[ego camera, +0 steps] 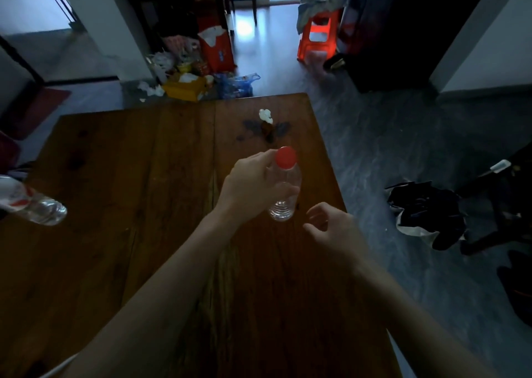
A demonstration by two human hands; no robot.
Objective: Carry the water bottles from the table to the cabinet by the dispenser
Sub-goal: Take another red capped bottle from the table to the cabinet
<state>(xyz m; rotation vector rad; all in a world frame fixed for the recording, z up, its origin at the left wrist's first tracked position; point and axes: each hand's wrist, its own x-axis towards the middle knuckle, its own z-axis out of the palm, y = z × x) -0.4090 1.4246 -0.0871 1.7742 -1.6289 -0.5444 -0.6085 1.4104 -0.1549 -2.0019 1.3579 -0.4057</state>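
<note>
A clear water bottle (285, 187) with a red cap stands upright on the wooden table (138, 193), near its right edge. My left hand (250, 184) is wrapped around the bottle's upper body, just below the cap. My right hand (334, 230) hovers just right of the bottle's base, fingers curled and apart, holding nothing. A second clear bottle (34, 204) with a red-and-white label lies at the table's far left edge, partly cut off by the frame.
A crumpled white tissue (265, 115) and a dark stain sit on the table's far side. Beyond lie floor clutter, a yellow box (184, 88), a red stool (316, 40) and a dark cabinet (403, 31). A black bag (426, 213) lies on the floor right.
</note>
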